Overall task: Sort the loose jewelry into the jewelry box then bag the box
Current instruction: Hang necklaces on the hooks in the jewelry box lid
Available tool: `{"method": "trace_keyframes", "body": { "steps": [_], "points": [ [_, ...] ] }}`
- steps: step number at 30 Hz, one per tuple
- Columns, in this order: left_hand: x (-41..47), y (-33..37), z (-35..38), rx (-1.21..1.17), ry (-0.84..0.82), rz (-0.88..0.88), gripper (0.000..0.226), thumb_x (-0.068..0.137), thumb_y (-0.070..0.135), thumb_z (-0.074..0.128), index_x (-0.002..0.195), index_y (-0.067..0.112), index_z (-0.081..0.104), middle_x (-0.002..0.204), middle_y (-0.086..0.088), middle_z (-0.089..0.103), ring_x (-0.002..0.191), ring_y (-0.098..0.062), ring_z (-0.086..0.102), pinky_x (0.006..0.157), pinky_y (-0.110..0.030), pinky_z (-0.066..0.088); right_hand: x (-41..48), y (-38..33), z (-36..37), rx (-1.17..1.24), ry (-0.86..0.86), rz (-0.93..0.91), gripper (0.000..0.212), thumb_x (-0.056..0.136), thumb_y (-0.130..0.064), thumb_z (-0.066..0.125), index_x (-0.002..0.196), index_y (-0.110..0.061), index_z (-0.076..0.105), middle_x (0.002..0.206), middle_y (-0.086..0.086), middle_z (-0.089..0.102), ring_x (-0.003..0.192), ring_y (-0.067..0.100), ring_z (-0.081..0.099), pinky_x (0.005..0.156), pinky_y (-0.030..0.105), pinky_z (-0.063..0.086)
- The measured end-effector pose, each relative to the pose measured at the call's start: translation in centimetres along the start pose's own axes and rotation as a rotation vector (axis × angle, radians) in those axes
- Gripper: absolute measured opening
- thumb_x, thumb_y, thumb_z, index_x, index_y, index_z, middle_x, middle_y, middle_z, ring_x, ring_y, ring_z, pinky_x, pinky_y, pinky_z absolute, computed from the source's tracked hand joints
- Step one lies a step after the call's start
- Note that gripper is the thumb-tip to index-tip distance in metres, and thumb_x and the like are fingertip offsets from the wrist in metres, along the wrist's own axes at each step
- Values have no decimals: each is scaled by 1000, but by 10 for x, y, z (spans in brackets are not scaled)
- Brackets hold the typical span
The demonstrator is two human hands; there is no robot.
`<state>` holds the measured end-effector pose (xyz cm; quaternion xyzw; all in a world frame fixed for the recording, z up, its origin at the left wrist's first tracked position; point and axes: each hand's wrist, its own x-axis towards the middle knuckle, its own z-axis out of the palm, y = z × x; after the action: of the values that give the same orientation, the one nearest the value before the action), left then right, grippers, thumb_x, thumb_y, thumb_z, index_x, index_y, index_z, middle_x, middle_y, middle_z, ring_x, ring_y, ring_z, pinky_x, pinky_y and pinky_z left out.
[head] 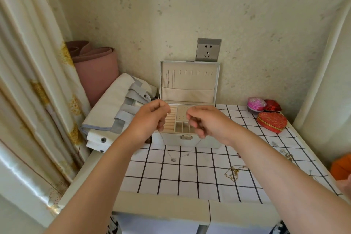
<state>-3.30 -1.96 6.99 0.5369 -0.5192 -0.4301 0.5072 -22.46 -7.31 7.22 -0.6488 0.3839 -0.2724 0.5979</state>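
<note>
Head view, single frame.

- Left hand (152,118) and right hand (207,123) were raised side by side in front of the jewelry box (190,141), close together but not touching.
- The fingers of both hands were curled inward. A fine chain necklace (173,160) ran down from each hand, so both appeared to pinch it (the pinch points themselves were too small to make out).
- The two strands hung in front of the box's front wall. The lowest part, with a small pendant, reached the checked tablecloth (190,180) just in front of the box.
- The box stood at the back of the table against the wall, below a wall socket (208,49).
- Its lid (190,89) was upright and open, with a few thin chains (168,80) hanging inside at its left.
- The top tray showed ring rolls at left and small square compartments at right, partly hidden by the hands.
- Loose jewelry lay on the cloth: a gold chain (234,173) in a heap to the right of the right forearm, and smaller silvery pieces (288,156) near the right edge.
- A folded white bag (106,112) with grey straps lay left of the box.
- A red heart-shaped case (271,121), a pink round case (256,103) and a small red case (272,105) sat at the back right.
- A rolled pink mat (95,70) and a curtain (28,81) stood to the left.
</note>
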Motion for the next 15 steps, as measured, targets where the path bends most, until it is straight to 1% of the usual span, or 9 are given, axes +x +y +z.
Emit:
{"method": "trace_keyframes", "body": {
  "steps": [3,5,6,9,12,14,15],
  "points": [
    [7,9,-6,-145,-6,27,26,100,12,49,77,11,59,68,-4,50,62,-17,48,61,-31,48,7,-13,-1,49,40,-67,25,102,-20,47,86,-15,64,62,0,47,47,17,35,48,29,29],
    [14,16,-7,-219,2,41,25,101,12,49,79,9,60,69,-5,51,61,-17,48,59,-30,47,12,-22,-3,58,73,-107,23,103,-20,47,92,-12,65,62,0,46,47,16,35,48,29,31],
    [20,19,-7,-213,14,46,24,101,13,49,80,10,61,68,-4,51,59,-16,47,57,-29,45,14,-27,-4,58,99,-119,22,103,-20,47,94,-12,66,62,-1,46,47,16,34,49,29,33],
    [42,28,-7,-78,87,55,22,99,19,53,82,16,66,63,2,49,53,-13,44,53,-26,37,27,-39,-9,49,208,-131,22,103,-22,49,95,-13,67,60,-1,43,47,14,33,50,29,39],
    [69,33,-6,19,159,86,18,96,22,56,84,17,70,58,10,47,51,-9,40,49,-19,34,48,-48,-15,38,302,-154,22,103,-24,50,96,-15,69,61,-2,41,46,11,33,49,29,39],
    [86,32,-6,82,206,119,17,95,25,58,88,17,72,57,19,54,51,1,47,54,-16,37,64,-52,-20,23,352,-163,21,103,-25,51,99,-15,69,61,-3,42,45,10,32,47,26,34],
    [96,30,-6,107,227,138,16,95,26,60,89,18,73,62,19,60,54,4,51,58,-16,39,74,-54,-22,18,378,-161,20,103,-25,52,99,-15,70,61,-3,41,45,9,31,45,25,30]
  ]
}}
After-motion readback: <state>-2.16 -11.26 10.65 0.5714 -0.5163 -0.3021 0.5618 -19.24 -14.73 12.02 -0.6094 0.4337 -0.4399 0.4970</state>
